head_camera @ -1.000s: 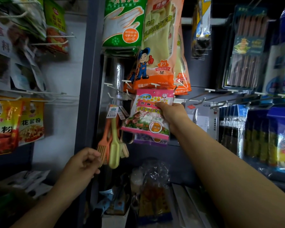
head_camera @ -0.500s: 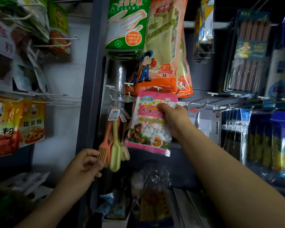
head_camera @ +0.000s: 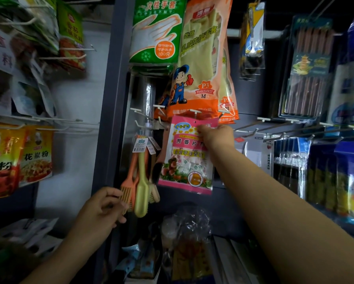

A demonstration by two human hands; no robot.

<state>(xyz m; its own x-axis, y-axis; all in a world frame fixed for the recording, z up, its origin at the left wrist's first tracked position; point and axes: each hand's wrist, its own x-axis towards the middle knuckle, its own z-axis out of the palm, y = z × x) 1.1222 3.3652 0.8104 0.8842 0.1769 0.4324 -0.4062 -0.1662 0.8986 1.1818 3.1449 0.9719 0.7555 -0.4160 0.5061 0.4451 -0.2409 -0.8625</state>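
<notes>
Two hands are seen at a shop rack. Nearest, at 7 o'clock, the left hand (head_camera: pixel 102 210) is loosely curled beside an orange comb (head_camera: pixel 127 193); whether the comb is pinched cannot be told. Farther, at centre, a pink packet (head_camera: pixel 186 160) is pinched near its upper right corner by the right hand (head_camera: pixel 217 138), just under a white hook (head_camera: pixel 195 111). The packet is judged light, soft and crinkly, best taken by its flat top seal. Its long axis is upright, the punched top toward 12 o'clock.
</notes>
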